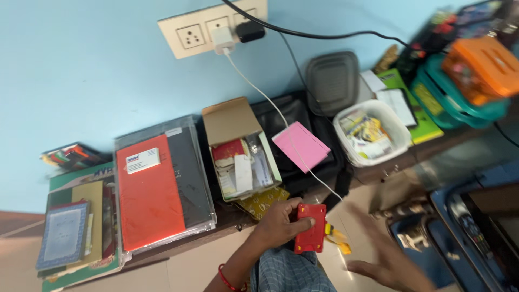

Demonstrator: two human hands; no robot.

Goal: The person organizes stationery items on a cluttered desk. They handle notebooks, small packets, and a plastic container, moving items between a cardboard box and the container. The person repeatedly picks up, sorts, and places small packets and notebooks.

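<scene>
My left hand [278, 223] grips a small red rectangular device [310, 228] with the thumb pressed on its front, held above my lap near the front edge of a low dark shelf [227, 220]. A white cable [270, 100] runs down from a white wall charger [221, 40] toward the device. Something yellow [338, 238] hangs beside the device's lower right. My right hand [386, 259] is blurred at the lower right, fingers spread, holding nothing.
On the shelf lie stacked books [70, 232], an orange folder in a clear sleeve [148, 192], an open cardboard box [240, 154], a pink pad [300, 146], a white tub [373, 132] and teal and orange containers [470, 81]. A socket plate [211, 27] is on the blue wall.
</scene>
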